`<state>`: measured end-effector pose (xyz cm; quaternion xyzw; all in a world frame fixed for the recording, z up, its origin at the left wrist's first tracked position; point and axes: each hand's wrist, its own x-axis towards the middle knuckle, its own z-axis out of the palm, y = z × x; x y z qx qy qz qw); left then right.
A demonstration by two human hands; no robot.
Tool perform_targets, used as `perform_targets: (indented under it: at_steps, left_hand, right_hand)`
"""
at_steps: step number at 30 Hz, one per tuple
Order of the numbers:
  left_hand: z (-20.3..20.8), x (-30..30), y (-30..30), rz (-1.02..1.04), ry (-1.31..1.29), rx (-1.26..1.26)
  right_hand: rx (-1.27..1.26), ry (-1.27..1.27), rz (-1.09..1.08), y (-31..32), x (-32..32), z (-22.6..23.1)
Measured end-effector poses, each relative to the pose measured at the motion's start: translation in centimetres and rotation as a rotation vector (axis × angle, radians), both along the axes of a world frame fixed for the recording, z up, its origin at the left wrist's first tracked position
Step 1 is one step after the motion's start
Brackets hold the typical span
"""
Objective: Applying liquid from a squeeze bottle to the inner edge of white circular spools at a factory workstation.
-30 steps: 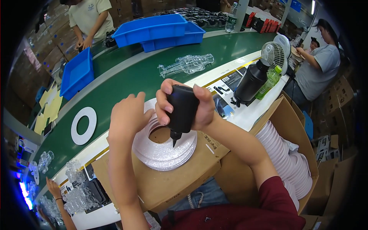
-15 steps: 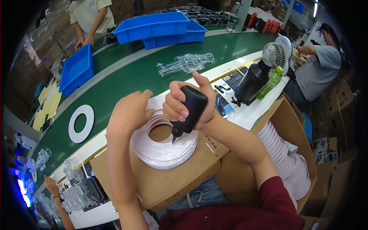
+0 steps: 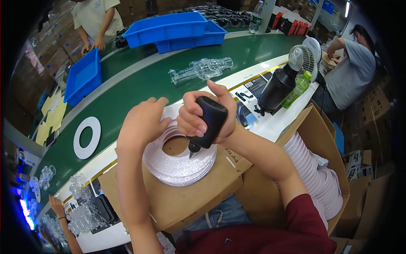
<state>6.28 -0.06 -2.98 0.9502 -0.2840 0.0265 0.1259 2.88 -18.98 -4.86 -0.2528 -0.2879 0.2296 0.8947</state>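
In my right hand (image 3: 211,116) is a black squeeze bottle (image 3: 214,120), wrapped by the fingers with the thumb raised. Its narrow nozzle points down at the top face of a stack of flat, glittery white rings (image 3: 179,171), to the right of their centre hole; whether the tip touches cannot be told. My left hand (image 3: 146,120) rests at the stack's far left edge, fingers apart, the thumb on the top ring near the hole. A brown cardboard box (image 3: 203,199) in front of me bears the stack, and its surface shows through the hole.
Beyond lies a green conveyor belt (image 3: 139,72) with a single white ring (image 3: 87,137), a clear plastic piece (image 3: 202,70) and blue bins (image 3: 165,29). An open carton (image 3: 311,122) of white rings stands right, near a black bottle (image 3: 278,89) and fan (image 3: 302,59). Co-workers stand around.
The whole view has shifted slightly, with the bottle still over nearly the same spot of the top ring. A co-worker at the right has raised an arm.
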Motion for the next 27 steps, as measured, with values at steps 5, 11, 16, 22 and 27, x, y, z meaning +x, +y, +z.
perform_targets:
  at_steps: [5, 11, 16, 22, 27]
  left_hand:
    - [-0.23, 0.1, -0.11, -0.025, -0.019, -0.021]
    - [-0.26, 0.12, -0.23, -0.031, -0.031, -0.011]
    - [-0.3, 0.24, -0.28, -0.036, -0.019, -0.01]
    - [-0.3, 0.2, -0.65, -0.067, -0.049, 0.003]
    - [-0.55, 0.23, -0.59, -0.066, -0.06, -0.001]
  right_hand:
    - [-0.027, -0.021, 0.009, -0.05, 0.1, -0.17]
    - [-0.042, -0.03, 0.012, -0.05, 0.12, -0.17]
    - [-0.053, -0.039, 0.013, 0.04, 0.11, -0.15]
    - [-0.082, -0.043, 0.007, -0.21, -0.05, 0.08]
    - [-0.082, -0.046, 0.008, -0.18, 0.06, 0.14]
